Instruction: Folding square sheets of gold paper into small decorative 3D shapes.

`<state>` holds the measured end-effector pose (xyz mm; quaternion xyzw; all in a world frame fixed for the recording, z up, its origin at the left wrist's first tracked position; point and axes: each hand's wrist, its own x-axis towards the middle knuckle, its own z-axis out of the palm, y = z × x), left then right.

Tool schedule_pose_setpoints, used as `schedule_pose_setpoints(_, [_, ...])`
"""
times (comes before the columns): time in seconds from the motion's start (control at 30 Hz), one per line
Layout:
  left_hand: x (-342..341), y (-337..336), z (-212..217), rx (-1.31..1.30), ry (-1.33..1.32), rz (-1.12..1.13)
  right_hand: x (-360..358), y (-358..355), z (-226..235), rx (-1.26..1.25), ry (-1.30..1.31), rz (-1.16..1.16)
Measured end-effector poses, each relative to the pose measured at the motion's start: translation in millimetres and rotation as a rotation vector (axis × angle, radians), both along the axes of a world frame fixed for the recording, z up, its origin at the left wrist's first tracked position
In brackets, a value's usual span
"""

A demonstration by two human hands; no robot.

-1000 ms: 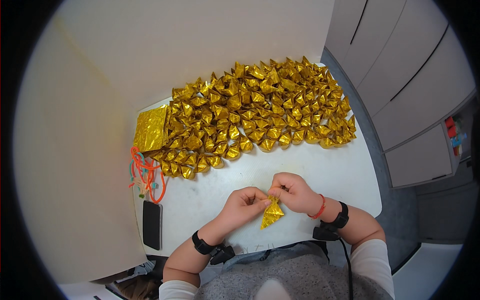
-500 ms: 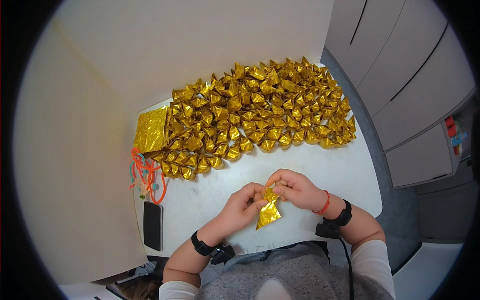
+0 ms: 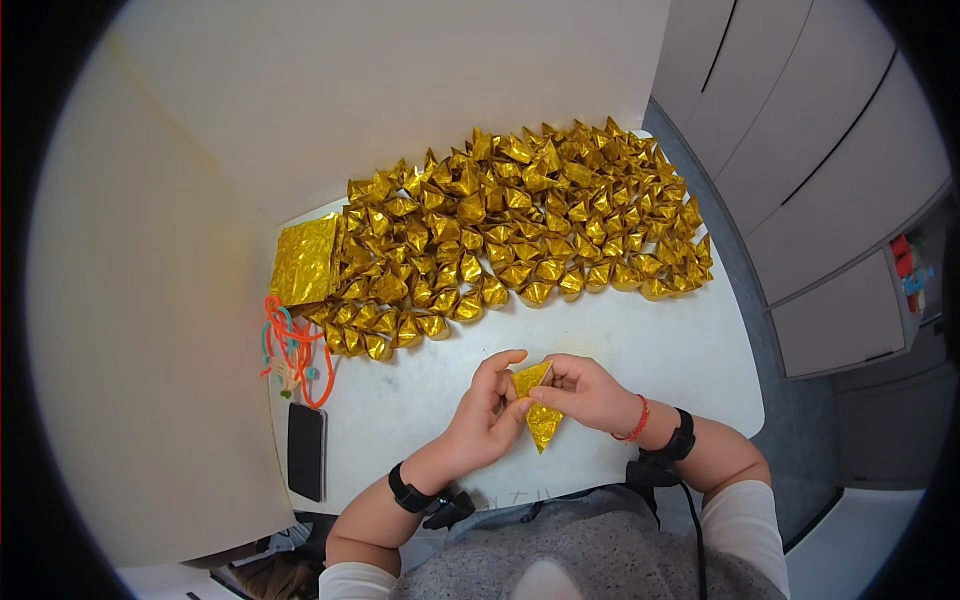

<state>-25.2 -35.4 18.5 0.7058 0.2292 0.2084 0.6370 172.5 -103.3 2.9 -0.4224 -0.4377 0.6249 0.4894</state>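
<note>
Between both hands [image 3: 540, 405], gold foil piece [image 3: 541, 420]

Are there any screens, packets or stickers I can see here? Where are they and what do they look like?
Phone: flat on the white table near its left edge, a dark rectangle with its screen off.
Stack of gold foil sheets: far left of the table, shiny and square.
Small red and blue things on the grey cabinets at right: too small to tell.

Single head-worn fisheye view, looking steeply down from above the person's chest, bench [image 3: 640, 340] close below, facing the far wall, cabinets curving at right
</note>
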Motion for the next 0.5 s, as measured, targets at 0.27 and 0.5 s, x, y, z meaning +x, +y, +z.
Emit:
schedule_pose_setpoints(0.27, [6, -4, -1, -0.149, -0.126, -0.009, 10, 0, -1, -0.104, 0.094, 0.034])
schedule_pose_setpoints(0.5, [5, -6, 6, -0.195, -0.067, -0.018, 8, 1, -1, -0.093, 0.079, 0.080])
